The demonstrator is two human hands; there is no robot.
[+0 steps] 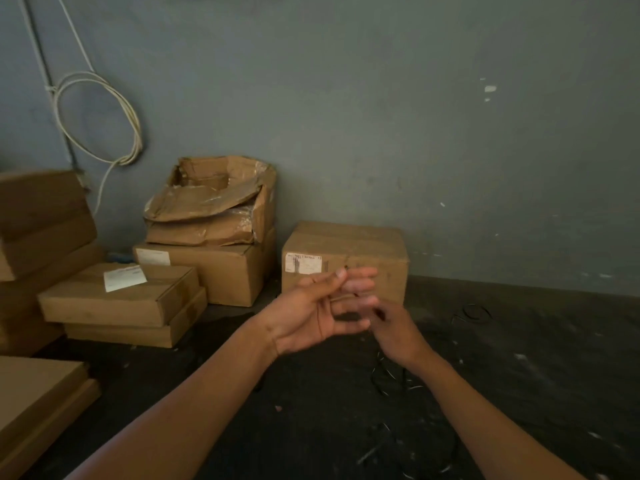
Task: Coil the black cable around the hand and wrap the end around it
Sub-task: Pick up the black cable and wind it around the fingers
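Your left hand (311, 308) is held out in front of you with the palm turned up toward you and the fingers (360, 273) straight and spread a little; motion blur smears the fingertips, so you cannot see clearly whether anything lies across them. Your right hand (394, 332) is just beside those fingertips, seen from the back, its fingers curled inward; they seem to pinch something thin, but the blur and the dark room hide what it is, and I cannot tell if the grip is real. The black cable (389, 375) is very hard to make out against the dark floor (519, 375): only some thin loops with small light glints show below your right wrist, and a faint dark line seems to run up from there toward the hands. Whether any turn of cable already goes around your left hand cannot be told. Another thin dark loop (474, 311) lies on the floor further to the right, near the wall (381, 116); if it belongs to the same cable is not visible. Behind your hands stands a closed cardboard box (374, 244), partly covered by your fingers. At the left, more stacked boxes (117, 299) are cut by the frame edge, and a white cable coil (100, 116) hangs on the wall.
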